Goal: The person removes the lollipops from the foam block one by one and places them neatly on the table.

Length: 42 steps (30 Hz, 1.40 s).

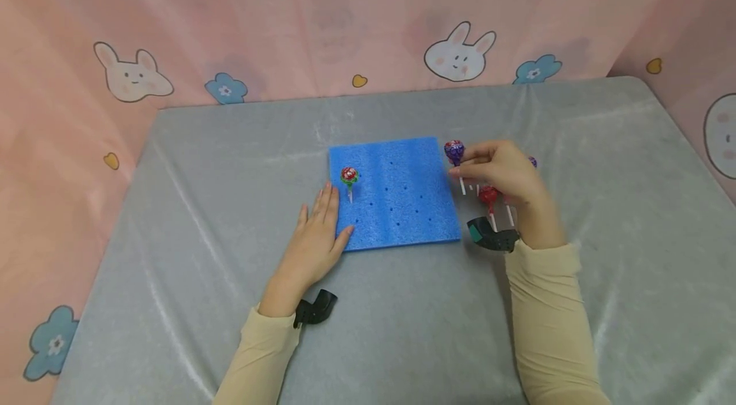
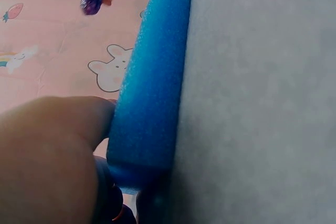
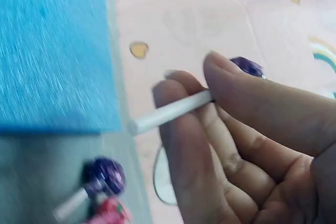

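Note:
My right hand (image 1: 508, 175) pinches a purple-wrapped lollipop (image 1: 454, 151) between thumb and fingers, just off the board's right edge. Its candy head points up; the white stick (image 3: 170, 113) sticks out below the fingertips. A blue foam board (image 1: 428, 175) with small holes lies flat on the table. My left hand (image 1: 310, 248) rests along the board's left edge with fingers stretched out. In the board's left part stands a red-and-green lollipop (image 1: 349, 175), stick down. Under my right hand lie a red lollipop (image 1: 487, 195) and others, partly hidden, including a purple one (image 3: 106, 174).
A grey cloth covers the table (image 1: 201, 200). Pink curtain (image 1: 345, 22) with rabbits and flowers hangs behind it and at both sides. Each wrist carries a black camera mount (image 1: 316, 308).

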### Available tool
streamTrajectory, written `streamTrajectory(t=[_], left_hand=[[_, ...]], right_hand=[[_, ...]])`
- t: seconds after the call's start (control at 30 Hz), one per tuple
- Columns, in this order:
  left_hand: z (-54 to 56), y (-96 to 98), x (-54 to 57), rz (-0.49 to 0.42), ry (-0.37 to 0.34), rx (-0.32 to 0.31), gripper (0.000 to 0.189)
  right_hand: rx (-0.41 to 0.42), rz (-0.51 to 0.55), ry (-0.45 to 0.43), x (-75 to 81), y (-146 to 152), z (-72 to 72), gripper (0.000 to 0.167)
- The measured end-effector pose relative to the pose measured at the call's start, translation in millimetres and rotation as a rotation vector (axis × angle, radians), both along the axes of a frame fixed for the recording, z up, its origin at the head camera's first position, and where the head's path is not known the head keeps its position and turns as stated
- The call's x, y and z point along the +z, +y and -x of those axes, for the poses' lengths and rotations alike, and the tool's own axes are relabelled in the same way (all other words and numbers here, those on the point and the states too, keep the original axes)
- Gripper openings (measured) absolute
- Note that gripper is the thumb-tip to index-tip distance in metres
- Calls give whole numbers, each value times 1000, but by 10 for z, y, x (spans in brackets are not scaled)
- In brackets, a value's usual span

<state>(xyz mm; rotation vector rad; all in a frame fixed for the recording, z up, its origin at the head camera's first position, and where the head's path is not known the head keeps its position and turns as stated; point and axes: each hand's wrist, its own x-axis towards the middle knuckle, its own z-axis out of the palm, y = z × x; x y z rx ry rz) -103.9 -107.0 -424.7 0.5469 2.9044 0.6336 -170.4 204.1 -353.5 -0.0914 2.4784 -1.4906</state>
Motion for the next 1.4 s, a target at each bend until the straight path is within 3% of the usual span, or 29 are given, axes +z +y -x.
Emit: streamTrajectory(t=[0.43,1.4], left_hand=[[-5,-5,5,4,-4,4,69],[-12,3,17,3,-3,1,67]], right_hand=[[-14,-110,-119,39,484,-67,33],[183,-226,-367,-38,285,-18,19]])
